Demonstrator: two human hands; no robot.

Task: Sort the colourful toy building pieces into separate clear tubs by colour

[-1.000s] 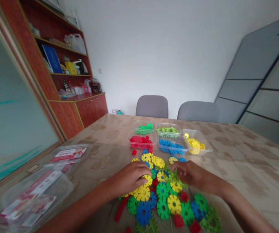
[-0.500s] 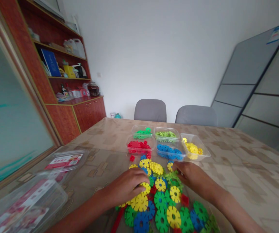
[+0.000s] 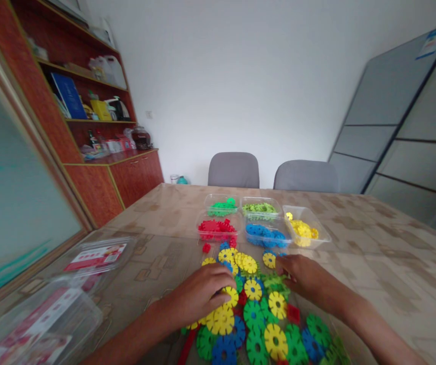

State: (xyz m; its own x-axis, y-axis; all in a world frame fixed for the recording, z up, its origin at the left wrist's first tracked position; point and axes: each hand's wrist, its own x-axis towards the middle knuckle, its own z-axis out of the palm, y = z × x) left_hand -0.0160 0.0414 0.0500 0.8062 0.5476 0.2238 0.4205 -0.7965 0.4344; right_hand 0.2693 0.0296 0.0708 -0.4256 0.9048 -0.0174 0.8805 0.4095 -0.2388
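A loose heap of flat plastic notched discs in yellow, green and blue (image 3: pixel 254 315) lies on the near part of the table, with red and light-green pieces among them. My left hand (image 3: pixel 206 288) bends over the heap's left side, its fingers and thumb closed about a yellow notched disc (image 3: pixel 230 297). More yellow discs (image 3: pixel 221 319) overlap under that hand. At the heap's far right, my right hand (image 3: pixel 300 271) has its fingers curled down, the tips beside another yellow disc (image 3: pixel 269 260). Whatever these fingertips pinch is hidden. Light-green pieces (image 3: pixel 274 285) lie just left of that hand.
Beyond the heap stand clear tubs of green (image 3: pixel 221 208), light-green (image 3: pixel 259 209), red (image 3: pixel 218 229), blue (image 3: pixel 266 235) and yellow pieces (image 3: pixel 302 231). Clear lids with printed labels (image 3: pixel 98 256) lie at left. Two grey chairs (image 3: pixel 233 170) stand behind the table.
The view has shifted slightly. My right hand has drawn a little to the right, so more of the yellow disc beside it shows. My left hand stays in place.
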